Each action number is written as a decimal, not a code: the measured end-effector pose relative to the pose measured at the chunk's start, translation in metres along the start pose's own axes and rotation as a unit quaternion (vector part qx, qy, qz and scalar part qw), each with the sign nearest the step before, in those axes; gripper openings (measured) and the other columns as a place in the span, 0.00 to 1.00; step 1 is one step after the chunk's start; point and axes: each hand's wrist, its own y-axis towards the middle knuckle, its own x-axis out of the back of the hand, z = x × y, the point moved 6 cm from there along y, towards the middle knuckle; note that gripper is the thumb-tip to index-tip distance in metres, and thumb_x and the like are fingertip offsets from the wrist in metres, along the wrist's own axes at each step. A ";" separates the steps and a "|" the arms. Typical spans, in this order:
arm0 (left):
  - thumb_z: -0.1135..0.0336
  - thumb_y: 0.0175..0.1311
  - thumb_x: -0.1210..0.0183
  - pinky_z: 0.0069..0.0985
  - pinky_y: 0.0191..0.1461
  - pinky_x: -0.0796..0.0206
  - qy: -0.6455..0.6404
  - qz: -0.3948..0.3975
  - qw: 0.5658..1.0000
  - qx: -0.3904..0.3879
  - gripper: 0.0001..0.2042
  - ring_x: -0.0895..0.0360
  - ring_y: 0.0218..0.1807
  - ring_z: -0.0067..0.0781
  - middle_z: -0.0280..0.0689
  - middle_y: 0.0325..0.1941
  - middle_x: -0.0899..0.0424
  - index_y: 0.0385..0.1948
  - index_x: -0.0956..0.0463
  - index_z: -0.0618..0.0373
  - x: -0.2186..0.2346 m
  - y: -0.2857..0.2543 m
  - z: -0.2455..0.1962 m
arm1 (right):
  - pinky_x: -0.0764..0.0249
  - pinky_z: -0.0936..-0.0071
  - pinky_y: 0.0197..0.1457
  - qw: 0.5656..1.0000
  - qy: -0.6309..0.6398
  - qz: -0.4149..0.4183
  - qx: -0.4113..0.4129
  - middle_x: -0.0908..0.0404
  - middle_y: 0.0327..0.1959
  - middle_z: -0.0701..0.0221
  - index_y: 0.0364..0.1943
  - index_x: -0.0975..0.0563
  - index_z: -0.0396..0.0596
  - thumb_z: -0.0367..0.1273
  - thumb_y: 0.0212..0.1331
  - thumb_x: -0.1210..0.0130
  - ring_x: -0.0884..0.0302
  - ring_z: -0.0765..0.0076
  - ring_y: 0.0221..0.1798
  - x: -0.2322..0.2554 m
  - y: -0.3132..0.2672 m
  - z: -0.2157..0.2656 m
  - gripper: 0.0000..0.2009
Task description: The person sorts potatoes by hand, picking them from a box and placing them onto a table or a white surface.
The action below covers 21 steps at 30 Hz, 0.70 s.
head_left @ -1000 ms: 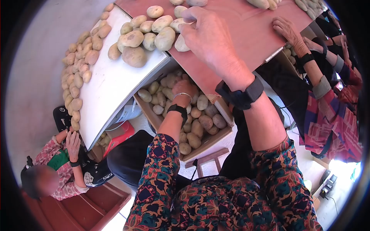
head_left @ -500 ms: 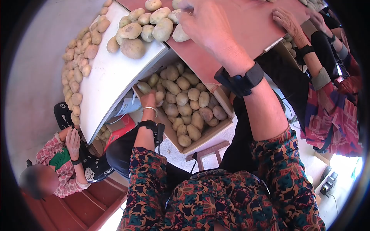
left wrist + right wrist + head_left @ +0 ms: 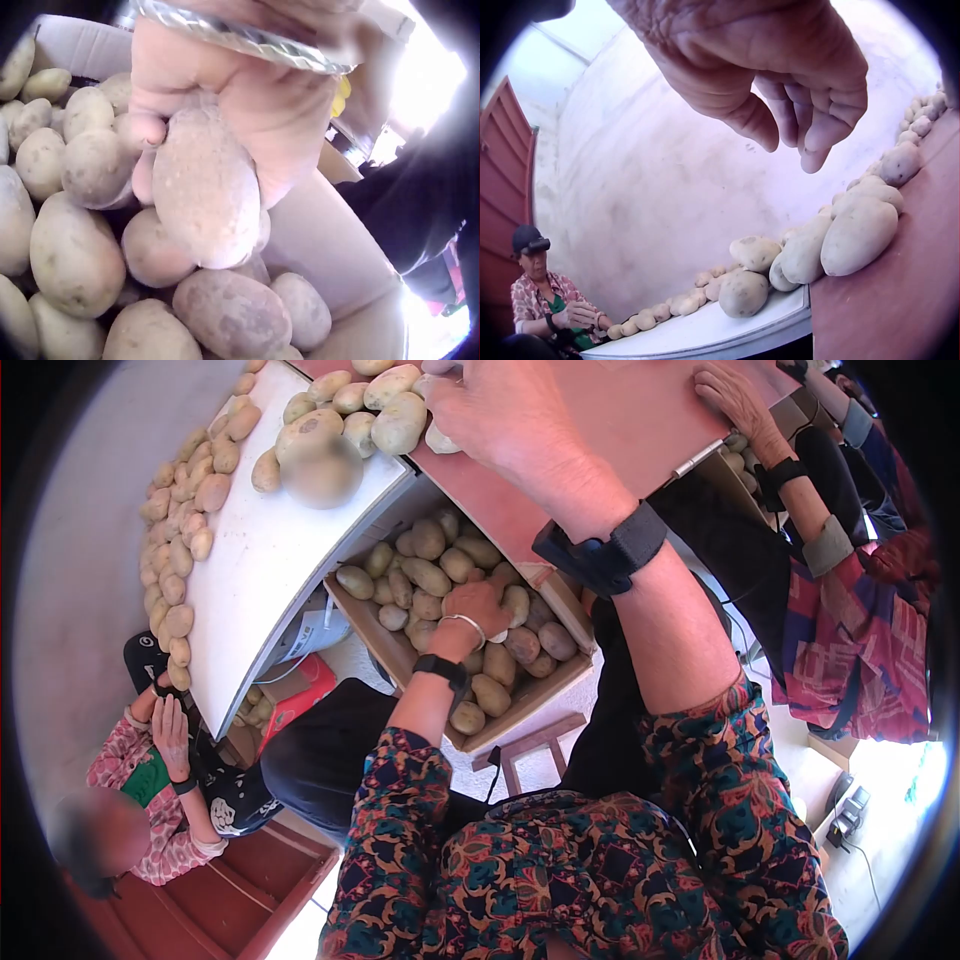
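Inside the cardboard box, my left hand [image 3: 478, 605] grips a long pale potato [image 3: 206, 187], its end pointing down past the palm in the left wrist view. Other potatoes [image 3: 79, 251] lie heaped beneath and beside it. Over the red tabletop [image 3: 640, 430], my right hand [image 3: 510, 420] hovers near a pile of potatoes [image 3: 400, 422]. From the right wrist its fingers [image 3: 829, 135] appear loosely bent, thumb apart from them, with nothing between. A large potato [image 3: 860, 235] lies below that hand at the red table's edge.
A white tabletop [image 3: 250, 530] adjoins the red one, with a long row of potatoes [image 3: 185, 525] along its far side. The box rim [image 3: 535, 710] surrounds the left hand. One person sits at the left; another person's hand [image 3: 740, 405] rests on the red table.
My left hand went to the box's left side, then came back right to its middle, among the potatoes. My right hand stays above the red table by the pile.
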 end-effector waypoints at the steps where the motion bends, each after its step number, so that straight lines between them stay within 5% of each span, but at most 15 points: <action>1: 0.60 0.51 0.42 0.38 0.58 0.30 0.044 0.049 0.998 0.018 0.26 0.23 0.55 0.48 0.48 0.53 0.21 0.57 0.26 0.43 -0.004 0.000 -0.004 | 0.26 0.54 0.40 1.000 0.004 0.004 0.005 0.21 0.30 0.48 0.29 0.24 0.37 0.25 0.54 0.48 0.22 0.41 0.36 -0.001 0.000 0.000 0.04; 6: 0.62 0.51 0.41 0.38 0.56 0.29 0.027 0.080 0.996 0.025 0.27 0.21 0.52 0.50 0.50 0.55 0.26 0.58 0.28 0.43 -0.004 -0.004 -0.001 | 0.26 0.54 0.41 1.000 0.015 0.014 0.019 0.21 0.31 0.48 0.29 0.24 0.37 0.25 0.53 0.48 0.22 0.41 0.37 -0.003 0.000 0.003 0.04; 9: 0.62 0.50 0.38 0.42 0.52 0.28 0.080 0.022 0.996 0.034 0.29 0.20 0.47 0.55 0.55 0.58 0.34 0.59 0.31 0.45 -0.011 -0.024 -0.005 | 0.26 0.54 0.41 1.000 -0.009 0.004 0.027 0.21 0.30 0.48 0.28 0.24 0.36 0.25 0.53 0.48 0.21 0.41 0.37 -0.001 0.001 0.000 0.04; 11: 0.66 0.50 0.38 0.43 0.51 0.28 0.012 -0.040 0.996 0.081 0.28 0.21 0.46 0.55 0.54 0.58 0.34 0.59 0.32 0.44 -0.011 -0.041 -0.001 | 0.26 0.54 0.40 1.000 0.002 0.018 0.006 0.21 0.29 0.48 0.28 0.24 0.36 0.24 0.53 0.48 0.21 0.41 0.37 0.000 0.002 -0.002 0.04; 13: 0.69 0.52 0.39 0.44 0.45 0.26 -0.017 -0.105 0.993 0.053 0.25 0.20 0.42 0.59 0.57 0.55 0.31 0.55 0.32 0.44 -0.015 -0.048 0.014 | 0.26 0.54 0.40 1.000 0.001 0.011 0.010 0.21 0.28 0.47 0.28 0.24 0.36 0.24 0.53 0.48 0.21 0.40 0.36 0.003 0.001 0.000 0.04; 16: 0.71 0.55 0.42 0.38 0.45 0.25 -0.170 -0.182 0.968 0.021 0.24 0.19 0.44 0.51 0.54 0.53 0.26 0.56 0.32 0.51 -0.011 -0.051 0.046 | 0.25 0.54 0.39 1.000 0.001 -0.003 0.029 0.21 0.27 0.47 0.28 0.24 0.37 0.25 0.54 0.48 0.21 0.40 0.35 0.006 0.001 0.002 0.04; 18: 0.70 0.57 0.45 0.30 0.45 0.26 -0.527 -0.164 0.831 0.064 0.23 0.20 0.45 0.38 0.47 0.51 0.22 0.57 0.32 0.61 -0.017 -0.052 0.076 | 0.26 0.54 0.38 0.999 0.005 -0.011 0.041 0.21 0.26 0.47 0.28 0.25 0.37 0.25 0.54 0.48 0.21 0.40 0.35 0.005 0.001 0.001 0.04; 19: 0.70 0.57 0.45 0.30 0.45 0.26 -0.525 -0.166 0.833 0.065 0.23 0.20 0.45 0.38 0.47 0.51 0.22 0.57 0.32 0.61 -0.003 -0.060 0.075 | 0.26 0.54 0.37 0.999 0.010 -0.007 0.040 0.21 0.25 0.47 0.27 0.25 0.37 0.25 0.54 0.48 0.21 0.40 0.34 0.004 0.001 0.001 0.04; 21: 0.70 0.60 0.45 0.24 0.46 0.27 -0.679 -0.088 0.724 0.087 0.21 0.23 0.47 0.28 0.41 0.52 0.23 0.56 0.32 0.67 0.013 -0.075 0.068 | 0.26 0.54 0.37 0.999 0.015 -0.007 0.043 0.22 0.24 0.47 0.27 0.26 0.38 0.25 0.54 0.48 0.21 0.40 0.33 0.005 0.003 0.001 0.03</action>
